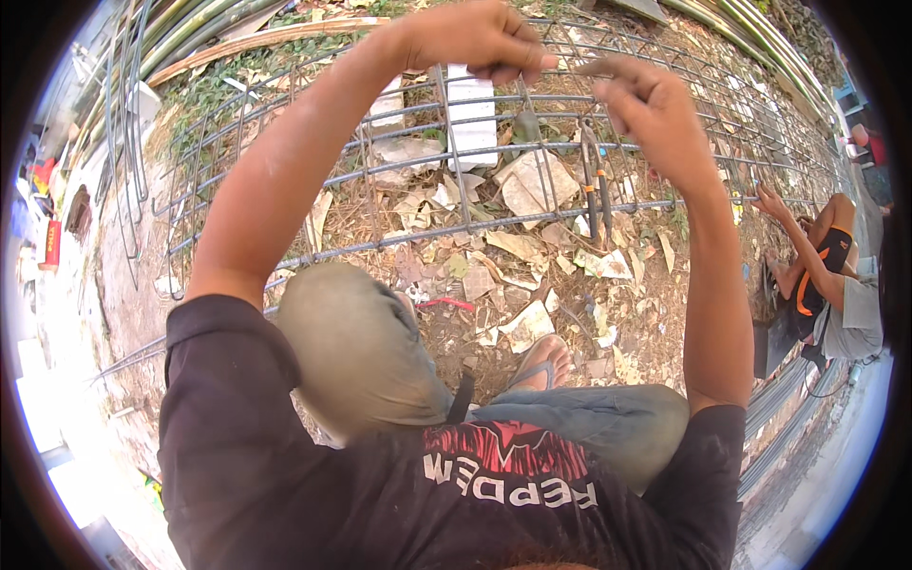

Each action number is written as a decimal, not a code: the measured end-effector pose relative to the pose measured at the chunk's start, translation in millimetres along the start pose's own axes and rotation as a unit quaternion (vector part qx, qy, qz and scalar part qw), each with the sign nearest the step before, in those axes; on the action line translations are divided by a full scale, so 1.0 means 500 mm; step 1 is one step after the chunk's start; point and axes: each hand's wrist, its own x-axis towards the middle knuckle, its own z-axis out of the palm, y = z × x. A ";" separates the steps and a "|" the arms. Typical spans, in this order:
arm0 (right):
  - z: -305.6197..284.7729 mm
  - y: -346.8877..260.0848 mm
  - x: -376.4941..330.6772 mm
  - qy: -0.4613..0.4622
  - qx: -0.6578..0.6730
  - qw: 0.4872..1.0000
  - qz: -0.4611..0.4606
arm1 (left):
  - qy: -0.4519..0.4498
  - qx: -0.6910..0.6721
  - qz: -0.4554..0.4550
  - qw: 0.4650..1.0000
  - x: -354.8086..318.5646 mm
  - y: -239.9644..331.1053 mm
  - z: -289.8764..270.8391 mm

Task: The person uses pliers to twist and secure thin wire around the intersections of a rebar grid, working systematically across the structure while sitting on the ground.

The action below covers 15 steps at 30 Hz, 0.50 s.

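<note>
Rebar cage (475, 223) spans the ground ahead, long bars crossed by stirrups, over leaf litter. Step looks like tying a crossing: left hand (480, 40) pinched shut on thin tie wire (525, 90) at the top bar, right hand (646, 109) half-curled beside it, grip unclear. Pliers (597, 190) hang on a bar below; the next twist likely needs them.

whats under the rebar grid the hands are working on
Under the rebar grid lie dry leaves, torn paper scraps and dirt. Pliers hang from a bar. Both hands cover the spot they pinch.
</note>
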 end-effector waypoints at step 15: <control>0.356 0.079 -0.070 -0.131 -0.113 0.981 0.083 | 0.116 -0.144 -0.267 0.946 -0.052 -0.384 0.282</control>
